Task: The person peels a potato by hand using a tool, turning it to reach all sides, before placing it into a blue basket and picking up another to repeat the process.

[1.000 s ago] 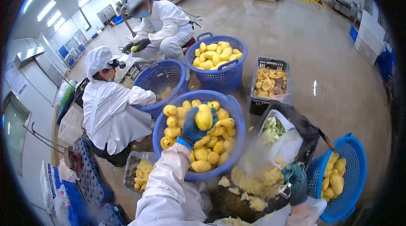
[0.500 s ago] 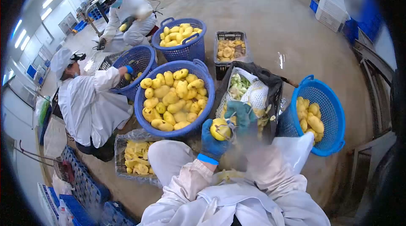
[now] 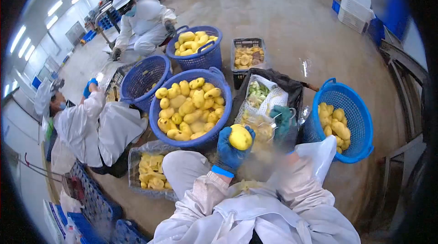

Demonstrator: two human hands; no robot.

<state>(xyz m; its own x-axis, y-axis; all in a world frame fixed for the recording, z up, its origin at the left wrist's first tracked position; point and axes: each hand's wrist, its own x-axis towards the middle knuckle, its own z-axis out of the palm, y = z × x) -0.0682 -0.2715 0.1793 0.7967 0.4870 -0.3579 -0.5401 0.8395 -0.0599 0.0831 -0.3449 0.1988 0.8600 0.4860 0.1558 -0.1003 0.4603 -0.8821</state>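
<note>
My left hand (image 3: pixel 229 152), in a blue glove, is closed around a smooth yellow fruit (image 3: pixel 240 137) and holds it up in front of my knees. My right hand (image 3: pixel 284 123), in a dark green glove, is to the right of the fruit and apart from it. A thin metal peeler (image 3: pixel 274 125) shows at its fingers, partly blurred. Below both hands the view is smeared. Just beyond them stands a crate lined with black plastic (image 3: pixel 296 89), holding white netting (image 3: pixel 276 98) and pale green scraps (image 3: pixel 258 93).
A large blue basket (image 3: pixel 223 84) full of yellow fruit stands ahead left, another blue basket (image 3: pixel 360 102) to the right. Crates of cut pieces lie at left (image 3: pixel 153 171) and beyond (image 3: pixel 248 57). Two co-workers in white (image 3: pixel 98 127), (image 3: pixel 148 22) crouch at left.
My right hand has moved right, away from the fruit, with the peeler. The fruit now shows its long side in my left hand. The nearer co-worker has leaned back from the basket.
</note>
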